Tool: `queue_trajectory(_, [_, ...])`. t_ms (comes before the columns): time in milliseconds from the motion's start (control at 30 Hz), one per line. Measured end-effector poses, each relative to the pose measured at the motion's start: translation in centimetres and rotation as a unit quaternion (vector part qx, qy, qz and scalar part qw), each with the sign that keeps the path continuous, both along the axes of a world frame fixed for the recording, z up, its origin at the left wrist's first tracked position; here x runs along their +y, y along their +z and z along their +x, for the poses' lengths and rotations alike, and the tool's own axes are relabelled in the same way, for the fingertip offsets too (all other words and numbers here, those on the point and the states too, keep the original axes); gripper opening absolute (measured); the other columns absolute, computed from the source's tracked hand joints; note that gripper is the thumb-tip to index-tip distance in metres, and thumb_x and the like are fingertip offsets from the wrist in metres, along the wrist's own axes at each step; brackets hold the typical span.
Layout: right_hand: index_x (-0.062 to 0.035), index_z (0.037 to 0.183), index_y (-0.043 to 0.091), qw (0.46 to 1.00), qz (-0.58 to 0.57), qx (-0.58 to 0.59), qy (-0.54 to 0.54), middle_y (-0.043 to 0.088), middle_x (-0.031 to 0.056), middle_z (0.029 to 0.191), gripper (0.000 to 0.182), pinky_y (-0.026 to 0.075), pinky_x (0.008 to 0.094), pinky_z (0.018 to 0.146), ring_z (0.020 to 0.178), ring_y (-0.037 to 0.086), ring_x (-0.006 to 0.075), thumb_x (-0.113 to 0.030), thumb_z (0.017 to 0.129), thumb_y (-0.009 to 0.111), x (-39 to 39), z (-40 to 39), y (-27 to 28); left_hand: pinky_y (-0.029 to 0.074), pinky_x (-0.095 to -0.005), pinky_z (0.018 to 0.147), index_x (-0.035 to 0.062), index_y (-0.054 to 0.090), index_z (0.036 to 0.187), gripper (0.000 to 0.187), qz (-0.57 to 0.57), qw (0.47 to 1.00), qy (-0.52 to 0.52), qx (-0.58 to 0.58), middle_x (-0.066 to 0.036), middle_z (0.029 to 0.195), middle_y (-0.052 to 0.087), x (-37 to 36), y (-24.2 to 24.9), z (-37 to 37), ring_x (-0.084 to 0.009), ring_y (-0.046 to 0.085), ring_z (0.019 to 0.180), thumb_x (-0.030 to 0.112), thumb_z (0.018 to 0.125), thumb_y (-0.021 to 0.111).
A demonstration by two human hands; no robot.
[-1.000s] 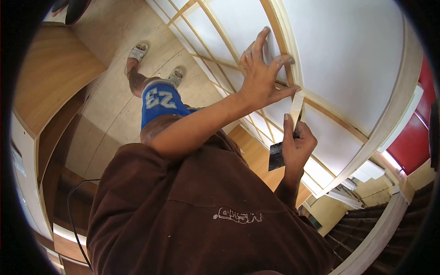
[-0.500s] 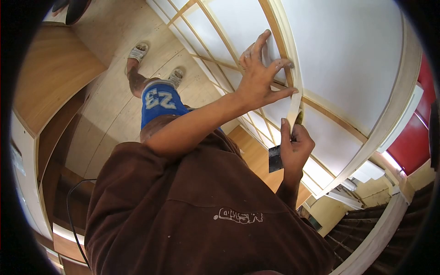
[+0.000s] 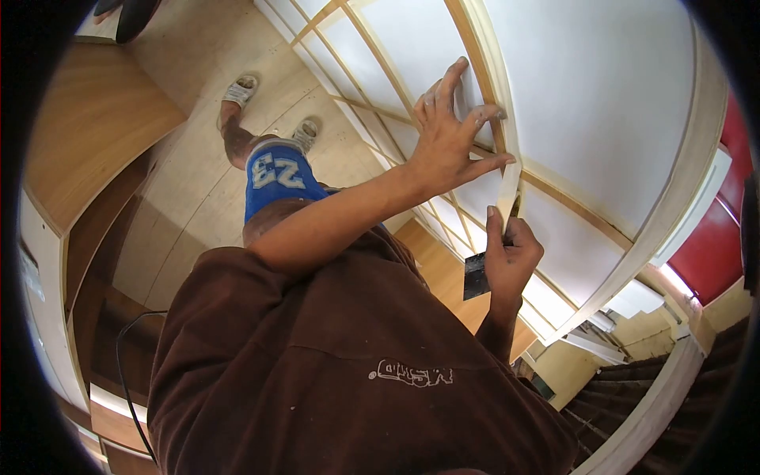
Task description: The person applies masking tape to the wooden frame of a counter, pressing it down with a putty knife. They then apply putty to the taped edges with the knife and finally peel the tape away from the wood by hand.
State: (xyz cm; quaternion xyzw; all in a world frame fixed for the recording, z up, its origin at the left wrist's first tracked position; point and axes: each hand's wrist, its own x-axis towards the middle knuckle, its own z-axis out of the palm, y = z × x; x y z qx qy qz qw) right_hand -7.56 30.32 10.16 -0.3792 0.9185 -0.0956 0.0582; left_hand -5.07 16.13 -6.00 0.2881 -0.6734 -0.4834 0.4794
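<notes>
My left hand (image 3: 453,138) is spread over the edge of a wooden lattice frame (image 3: 477,63). Its thumb and a fingertip press on a pale, narrow strip (image 3: 507,188) that lies along the frame's edge. Below it, my right hand (image 3: 513,252) pinches the strip's lower stretch between thumb and fingers. A dark, flat square piece (image 3: 476,276), like a scraper blade, sticks out from the same right hand; its handle, if any, is hidden. Between the two hands the strip runs taut and slightly away from the edge.
White panels (image 3: 594,103) fill the frame, which leans at my right. Wooden cabinet panels (image 3: 103,127) and a black cable (image 3: 120,356) are at left. The plywood floor (image 3: 182,229) lies under my feet. A red surface (image 3: 704,261) shows at far right; another person's dark shoe (image 3: 136,20) is top left.
</notes>
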Motion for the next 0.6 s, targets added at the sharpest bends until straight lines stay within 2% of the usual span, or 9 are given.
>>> queue_trajectory(133, [0.0032,0.068,0.046,0.999,-0.011,-0.008,-0.030,0.040,0.0081,0.060,0.048,0.031,0.0346,0.052,0.062,0.032,0.0107,-0.013,0.098,0.081,0.21,-0.20,-0.10,0.029,-0.0644,0.106,0.0303,0.050,0.145,0.085,0.002,1.000,0.010,-0.004,-0.033,0.168,0.012,0.38,0.08,-0.52,-0.0545,0.030,0.145,0.059,0.077,0.092])
queue_trajectory(333, [0.0029,0.068,0.046,0.999,-0.014,-0.018,-0.023,0.041,0.0073,0.060,0.049,0.030,0.0343,0.051,0.061,0.032,0.0111,-0.013,0.098,0.081,-0.39,-0.11,0.09,0.030,-0.0649,0.105,0.0299,0.047,0.148,0.088,-0.001,1.000,0.007,0.000,-0.034,0.168,0.010,0.52,-0.02,-0.84,-0.0548,0.030,0.144,0.059,0.078,0.091])
queue_trajectory(600, [0.0037,0.068,0.047,1.000,0.007,-0.007,-0.013,0.043,0.0107,0.061,0.047,0.032,0.0349,0.053,0.061,0.034,0.0119,-0.013,0.097,0.081,-0.23,-0.23,0.21,0.030,-0.0661,0.106,0.0309,0.047,0.147,0.086,0.001,1.000,-0.001,-0.007,-0.033,0.168,0.009,0.42,-0.05,-0.57,-0.0550,0.032,0.143,0.058,0.078,0.092])
